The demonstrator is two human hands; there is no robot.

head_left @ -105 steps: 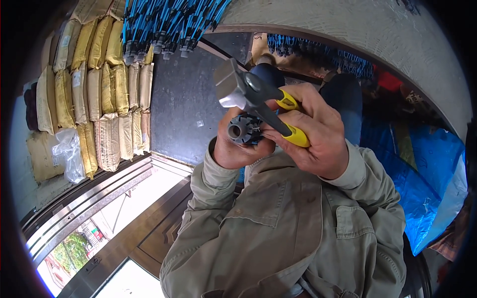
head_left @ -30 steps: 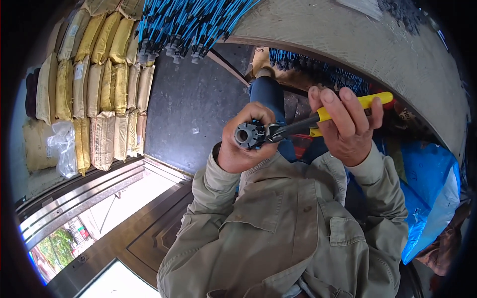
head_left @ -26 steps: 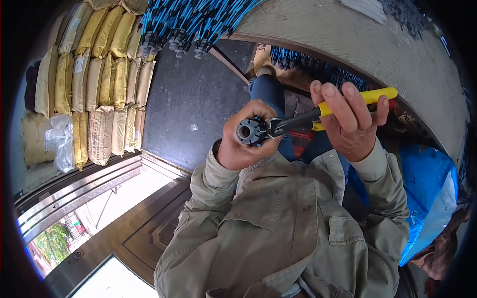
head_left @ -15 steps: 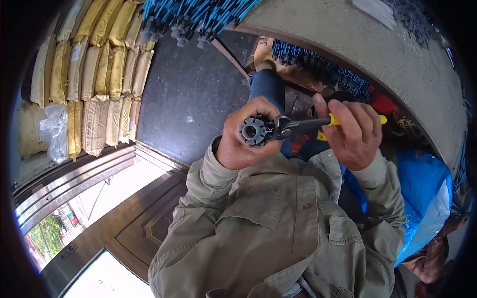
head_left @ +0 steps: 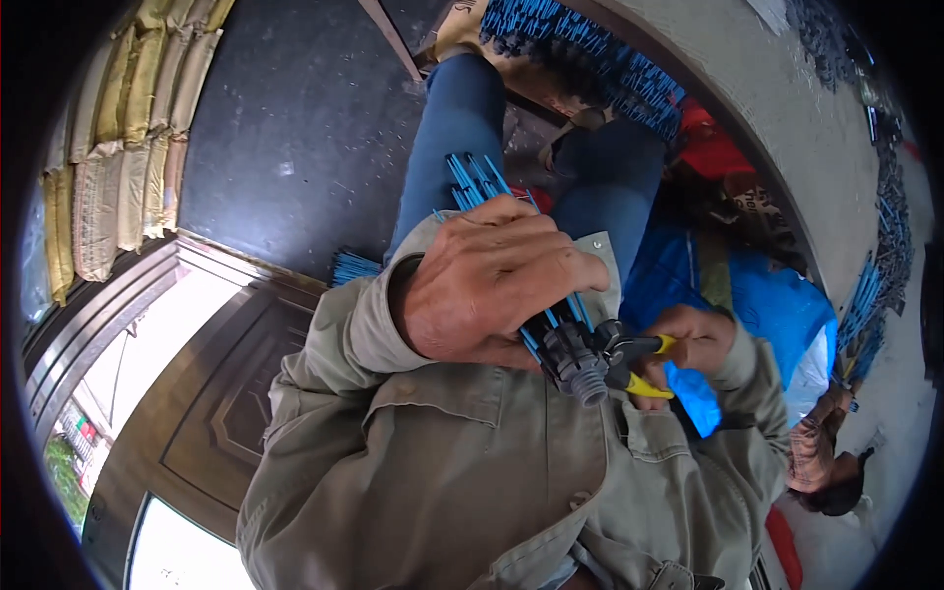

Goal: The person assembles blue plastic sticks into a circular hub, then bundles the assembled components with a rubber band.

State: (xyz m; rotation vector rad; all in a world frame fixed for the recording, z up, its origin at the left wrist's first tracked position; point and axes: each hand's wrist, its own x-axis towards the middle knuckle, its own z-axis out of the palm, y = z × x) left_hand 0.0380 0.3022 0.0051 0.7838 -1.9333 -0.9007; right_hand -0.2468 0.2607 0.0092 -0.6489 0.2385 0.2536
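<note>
My left hand [head_left: 497, 285] is closed around a bundle of thin blue rods [head_left: 477, 182] with black sleeves. These rods run into a black ribbed plastic fitting [head_left: 573, 359], whose threaded end points down and toward me. My right hand [head_left: 693, 339] grips pliers with yellow handles [head_left: 649, 385]. The dark jaws of the pliers rest at the right side of the fitting; whether they bite on a rod is too small to tell. A small blue flap [head_left: 693, 398] hangs by the right hand and partly covers it.
A curved-looking table [head_left: 757, 108] bears piles of blue-and-black parts [head_left: 890, 206]. More blue rods [head_left: 590, 59] lie beneath it. Stacked brown bags [head_left: 128, 147] stand at the far left, above a dark door [head_left: 236, 383]. Blue sheeting [head_left: 777, 305] and another person [head_left: 821, 457] are at right.
My left hand has turned the fitting from facing up to tipping down toward me. My right hand with the pliers has moved lower. The view has shifted, showing more of my legs.
</note>
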